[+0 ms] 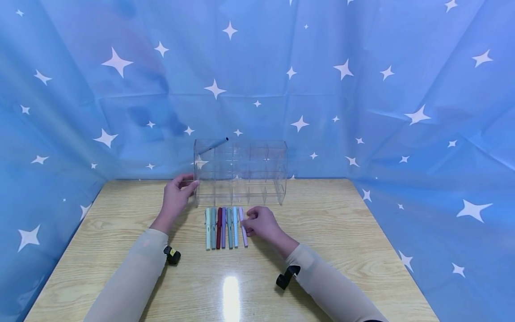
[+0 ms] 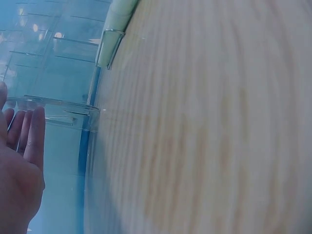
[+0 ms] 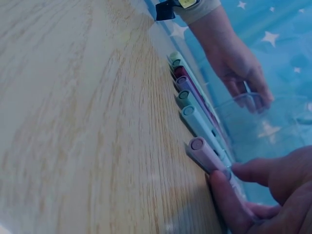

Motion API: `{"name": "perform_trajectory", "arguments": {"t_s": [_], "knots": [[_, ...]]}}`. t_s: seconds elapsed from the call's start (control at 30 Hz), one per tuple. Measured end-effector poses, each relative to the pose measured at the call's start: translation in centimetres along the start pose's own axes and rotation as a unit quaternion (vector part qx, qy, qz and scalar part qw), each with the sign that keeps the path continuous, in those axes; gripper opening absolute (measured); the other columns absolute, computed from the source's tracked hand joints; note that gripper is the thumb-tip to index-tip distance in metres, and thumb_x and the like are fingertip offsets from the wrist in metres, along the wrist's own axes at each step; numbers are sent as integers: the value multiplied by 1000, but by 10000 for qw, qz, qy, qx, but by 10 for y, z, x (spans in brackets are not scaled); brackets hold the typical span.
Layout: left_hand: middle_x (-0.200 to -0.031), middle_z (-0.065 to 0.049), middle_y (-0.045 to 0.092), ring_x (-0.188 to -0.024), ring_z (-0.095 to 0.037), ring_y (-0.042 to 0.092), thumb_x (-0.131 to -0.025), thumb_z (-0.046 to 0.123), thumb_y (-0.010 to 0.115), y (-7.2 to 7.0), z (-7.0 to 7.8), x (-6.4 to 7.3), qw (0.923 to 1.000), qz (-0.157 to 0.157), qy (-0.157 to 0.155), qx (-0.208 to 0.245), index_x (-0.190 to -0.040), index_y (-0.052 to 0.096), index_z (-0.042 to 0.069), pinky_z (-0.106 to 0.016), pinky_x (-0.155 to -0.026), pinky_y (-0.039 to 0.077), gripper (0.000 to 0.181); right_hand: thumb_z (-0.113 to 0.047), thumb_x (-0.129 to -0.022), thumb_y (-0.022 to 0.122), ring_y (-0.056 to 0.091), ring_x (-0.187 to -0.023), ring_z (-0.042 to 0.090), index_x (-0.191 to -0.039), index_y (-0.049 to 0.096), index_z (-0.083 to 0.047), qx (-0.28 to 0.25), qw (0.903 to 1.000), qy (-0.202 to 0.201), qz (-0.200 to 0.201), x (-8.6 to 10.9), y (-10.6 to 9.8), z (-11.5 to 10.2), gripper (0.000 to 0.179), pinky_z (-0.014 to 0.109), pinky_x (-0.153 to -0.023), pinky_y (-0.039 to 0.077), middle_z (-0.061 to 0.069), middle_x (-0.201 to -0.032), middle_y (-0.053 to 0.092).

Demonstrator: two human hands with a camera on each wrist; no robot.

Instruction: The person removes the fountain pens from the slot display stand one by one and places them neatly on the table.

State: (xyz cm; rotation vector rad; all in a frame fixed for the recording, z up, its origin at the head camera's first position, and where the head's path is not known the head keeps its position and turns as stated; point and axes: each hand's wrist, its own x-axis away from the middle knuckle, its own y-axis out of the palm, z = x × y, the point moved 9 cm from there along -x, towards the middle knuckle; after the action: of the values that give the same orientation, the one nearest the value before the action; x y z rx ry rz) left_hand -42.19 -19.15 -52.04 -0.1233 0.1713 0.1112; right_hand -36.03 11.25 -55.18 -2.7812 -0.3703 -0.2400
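My left hand point(image 1: 177, 193) rests its fingers against the left side of a clear plastic organizer point(image 1: 223, 195); the left wrist view shows them nearly straight. With thumb and index finger, my right hand point(image 1: 264, 224) pinches a lilac pen point(image 3: 207, 155) lying on the table. This pen is the rightmost in a row of capped pens in front of the organizer. To its left lie a light blue pen point(image 1: 235, 230), a teal pen point(image 1: 230, 230), a purple pen point(image 1: 223, 230), a dark red pen point(image 1: 219, 230), a grey-green pen point(image 1: 213, 230) and a pale green pen point(image 1: 208, 230).
A blue pen point(image 1: 215, 145) leans in the organizer's upper left compartment, its dark end sticking out. The wooden table point(image 1: 342, 223) meets a blue star-patterned cloth point(image 1: 257, 67) at the back and sides. A wrist camera point(image 1: 286, 277) is strapped to the right forearm.
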Motion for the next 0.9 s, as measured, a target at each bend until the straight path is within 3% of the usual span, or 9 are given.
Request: {"name": "perform_trajectory", "arguments": {"t_s": [0.3,0.5,0.67,0.9], "knots": [[-134,-24,70,-104,-9,71,-106,22,80,0,2,-1,10000,48,35,-34,-141,69,-1,-30,-93,66,43,1,-100,78,78,-80,27,-135,62,14,-40,9999,41,-87,2,2,-2,40,39,-73,71,19,-106,73],[-138,-27,68,-102,-5,69,-108,12,76,2,11,3,9999,-24,-140,-35,-144,65,-5,-38,-99,65,41,0,-100,79,77,-79,25,-135,62,13,-76,9999,71,-116,1,3,-2,41,38,-72,71,18,-105,73],[-139,-30,67,-102,-3,68,-108,9,74,3,8,0,9999,-26,-112,14,-144,64,-8,-44,-100,65,41,1,-99,80,77,-80,26,-135,62,14,-139,9999,51,12,-1,-2,0,43,39,-72,71,19,-106,73],[-138,-24,69,-105,-6,69,-107,20,78,0,2,-1,10000,27,13,-30,-144,67,-1,-34,-96,66,44,-5,-99,83,75,-79,28,-131,66,9,60,9991,-285,307,-3,-14,-10,39,39,-71,70,15,-103,71]]}}
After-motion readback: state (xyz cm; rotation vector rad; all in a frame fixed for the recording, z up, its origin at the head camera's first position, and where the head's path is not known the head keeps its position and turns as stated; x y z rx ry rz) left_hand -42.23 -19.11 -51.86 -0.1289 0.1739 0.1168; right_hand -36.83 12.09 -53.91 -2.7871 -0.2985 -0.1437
